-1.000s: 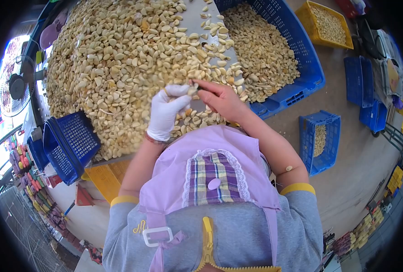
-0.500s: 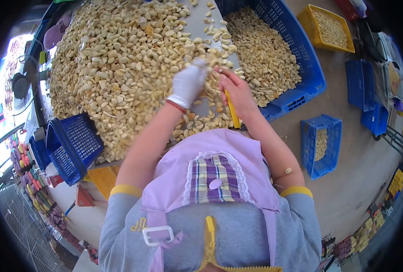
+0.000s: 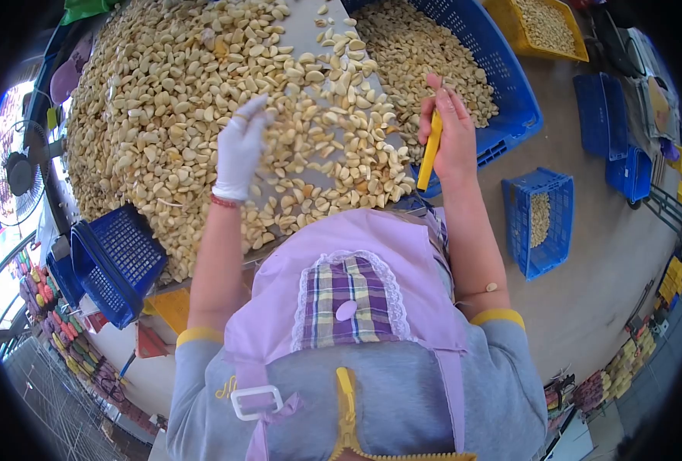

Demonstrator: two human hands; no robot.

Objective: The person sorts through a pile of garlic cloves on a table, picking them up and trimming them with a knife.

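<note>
My left hand [image 3: 241, 150], in a white glove, hovers over the heap of pale cloves [image 3: 168, 115], which look like peeled garlic. Its fingers are apart and slightly blurred, and nothing shows in them. My right hand [image 3: 455, 134] is closed round a tool with a yellow handle [image 3: 430, 154], near the inner edge of a large blue crate [image 3: 521, 127]. The handle slants down to a dark end; no blade can be made out. Between my hands, loose cloves [image 3: 349, 146] lie scattered on the grey table top [image 3: 302, 34]. More cloves fill the crate's bottom.
Stacked blue baskets [image 3: 114, 261] stand at the table's left edge, with a fan [image 3: 22, 169] behind them. On the floor to the right are a small blue basket [image 3: 560, 230] and a yellow crate [image 3: 579, 46], both holding cloves. Further blue crates [image 3: 602, 115] stand beyond.
My hands have parted: the left moved left over the heap, the right moved right towards the blue crate with the yellow-handled tool. Cloves now lie spread where both hands were.
</note>
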